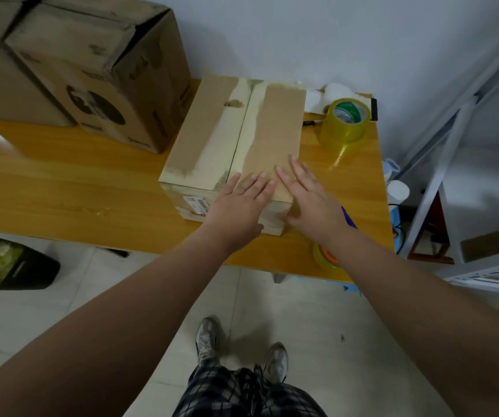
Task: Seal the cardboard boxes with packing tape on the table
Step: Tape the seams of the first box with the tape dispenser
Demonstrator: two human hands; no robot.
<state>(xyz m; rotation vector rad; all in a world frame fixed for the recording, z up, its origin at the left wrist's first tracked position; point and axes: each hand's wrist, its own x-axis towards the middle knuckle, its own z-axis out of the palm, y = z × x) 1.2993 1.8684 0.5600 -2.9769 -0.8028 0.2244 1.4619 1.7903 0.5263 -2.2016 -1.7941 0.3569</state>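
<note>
Wooden table point(61, 176), small taped box point(236, 139), large box point(91, 70), yellow tape roll point(347, 124), marker point(312, 122)

Open worktop point(61, 176) left of small box point(212, 130); big box point(100, 70) blocks rear-left; tape roll point(346, 127) crowds narrow right strip.

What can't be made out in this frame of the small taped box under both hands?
Head view throughout:
1. Print on the white label on the small brown cardboard box: too small to read.
2. Yellow tape roll with orange core: mostly hidden by the right forearm.
3. Purple object: mostly hidden behind the right hand.
4. Large brown cardboard box: cut off by the top and left edges.
</note>
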